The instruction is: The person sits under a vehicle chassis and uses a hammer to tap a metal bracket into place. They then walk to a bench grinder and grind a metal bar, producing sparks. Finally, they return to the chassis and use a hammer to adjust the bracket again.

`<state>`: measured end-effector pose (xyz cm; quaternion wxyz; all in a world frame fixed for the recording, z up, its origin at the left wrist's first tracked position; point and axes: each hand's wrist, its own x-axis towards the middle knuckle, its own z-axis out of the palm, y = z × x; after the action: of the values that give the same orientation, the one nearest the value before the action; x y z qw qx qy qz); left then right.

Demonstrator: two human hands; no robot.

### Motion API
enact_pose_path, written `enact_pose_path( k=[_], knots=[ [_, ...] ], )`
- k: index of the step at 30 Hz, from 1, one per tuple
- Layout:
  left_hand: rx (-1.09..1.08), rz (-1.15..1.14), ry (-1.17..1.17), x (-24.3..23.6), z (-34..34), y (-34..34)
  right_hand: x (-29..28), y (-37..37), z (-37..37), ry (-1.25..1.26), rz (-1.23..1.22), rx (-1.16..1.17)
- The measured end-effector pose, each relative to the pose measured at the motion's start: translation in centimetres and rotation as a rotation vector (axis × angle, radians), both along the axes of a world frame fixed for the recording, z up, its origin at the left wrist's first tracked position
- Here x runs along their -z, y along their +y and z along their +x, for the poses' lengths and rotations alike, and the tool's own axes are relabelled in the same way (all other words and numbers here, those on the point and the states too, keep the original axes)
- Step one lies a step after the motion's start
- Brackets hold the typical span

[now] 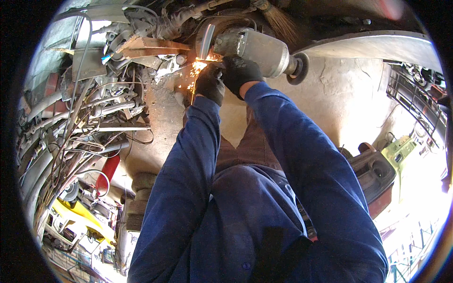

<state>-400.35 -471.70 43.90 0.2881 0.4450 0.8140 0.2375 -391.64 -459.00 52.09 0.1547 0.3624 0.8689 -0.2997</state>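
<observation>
A grey bench grinder (257, 49) stands at the upper middle. Orange sparks (195, 70) fly down from the underside of its left wheel, beside a bright metal guard (205, 41). My left hand (210, 86), in a dark glove, is closed just below that wheel. Close against it on the right, my right hand (241, 74) is closed too, also gloved, and in front of the grinder's body. Whatever piece they hold at the wheel is mostly hidden by the gloves and the glare. The grinder's second wheel (298, 69) is at its right end.
Metal rods, pipes and cables (89, 111) are heaped along the left. A straw broom (279, 21) is behind the grinder. At the right sit a dark machine or case (375, 172) and a pale green metal part (401, 151). A red cylinder (108, 172) lies at the lower left.
</observation>
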Motion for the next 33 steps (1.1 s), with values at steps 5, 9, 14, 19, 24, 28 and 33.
enact_pose_path(
  k=[5,9,14,19,24,28,33],
  knots=[
    [-0.002,-0.046,-0.055,0.6,0.2,-0.8,-0.7,-0.7,0.6,0.027,-0.034,0.104],
    [-0.035,0.004,0.065,1.3,1.0,-0.9,-1.2,-0.4,1.0,0.032,-0.056,0.098],
    [-0.212,0.242,-0.302,3.7,0.8,-1.8,-1.0,-0.5,-0.1,-0.005,-0.052,0.093],
    [-0.222,0.123,-0.27,5.9,0.9,-2.6,-1.5,-0.9,0.9,0.041,-0.043,0.143],
    [-0.213,0.177,-0.28,5.1,0.6,-2.4,-1.6,-0.9,0.7,0.066,-0.064,0.152],
    [-0.078,0.076,-0.062,3.1,-0.1,-2.5,0.1,-1.1,0.5,-0.015,-0.139,0.137],
    [-0.575,0.211,-0.978,1.3,2.3,-2.0,3.5,0.3,2.4,0.237,-0.197,0.008]
  ],
)
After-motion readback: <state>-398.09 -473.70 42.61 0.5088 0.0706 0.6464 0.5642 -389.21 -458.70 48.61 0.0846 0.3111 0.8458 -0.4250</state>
